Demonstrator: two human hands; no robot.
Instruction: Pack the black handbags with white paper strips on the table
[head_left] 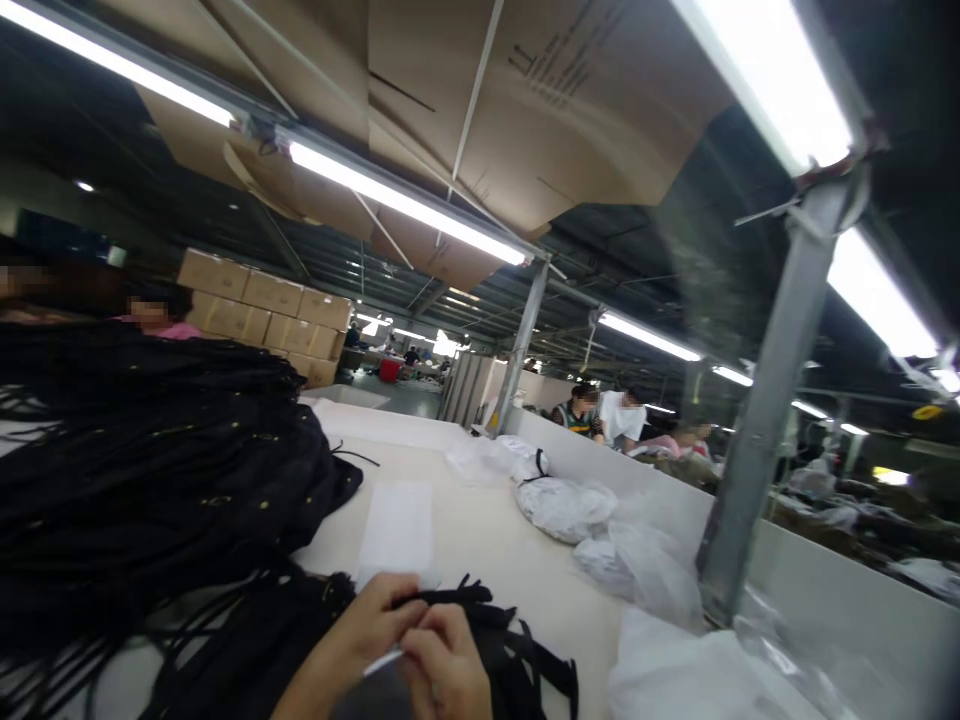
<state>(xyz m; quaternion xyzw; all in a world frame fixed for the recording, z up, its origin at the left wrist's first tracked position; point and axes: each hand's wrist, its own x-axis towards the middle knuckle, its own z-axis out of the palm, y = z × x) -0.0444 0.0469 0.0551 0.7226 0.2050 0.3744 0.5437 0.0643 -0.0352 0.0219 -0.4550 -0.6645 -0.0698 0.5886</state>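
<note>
At the bottom centre, my left hand (364,635) and my right hand (448,660) are close together, fingers bent and pinched on a black cloth piece (495,640) with loose strap-like ends. A small white edge (384,660) shows between the hands; I cannot make out what it belongs to. The fingertips are partly hidden. Just beyond my left hand lies a stack of thin white sheets (396,525). A large heap of black cloth pieces (187,450) with thin cords and small gold-coloured metal spots covers the left side.
Clear plastic bags and white bundles (566,508) lie along the right of the white table (480,530). A low partition (637,470) and a metal post (780,400) border it. Stacked cartons (262,310) stand behind. Other people (619,415) are beyond the partition and at the left.
</note>
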